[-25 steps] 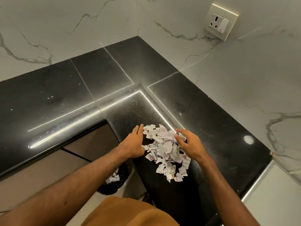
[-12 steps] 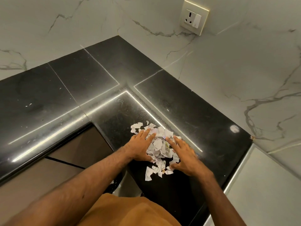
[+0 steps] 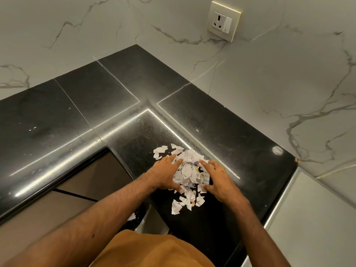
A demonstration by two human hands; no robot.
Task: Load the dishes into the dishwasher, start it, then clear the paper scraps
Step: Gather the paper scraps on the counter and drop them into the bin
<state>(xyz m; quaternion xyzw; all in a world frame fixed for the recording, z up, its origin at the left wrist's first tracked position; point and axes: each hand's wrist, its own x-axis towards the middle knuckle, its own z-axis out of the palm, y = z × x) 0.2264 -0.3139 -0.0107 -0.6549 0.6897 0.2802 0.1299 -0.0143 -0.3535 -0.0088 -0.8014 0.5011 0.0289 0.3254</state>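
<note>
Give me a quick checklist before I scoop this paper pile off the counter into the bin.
1. Left hand flat against the pile's left side: ok.
2. Right hand bracing the right side: ok.
3. Paper scraps all gathered between the hands: not ok; stray pieces lie past the left hand and near the counter edge.
4. Bin below the counter edge: ok, partly visible, scraps already inside.
5. Hold firm enough to lift the pile: cannot tell.

Head-worn, close, steeply down onto countertop (image 3: pixel 231 132)
</note>
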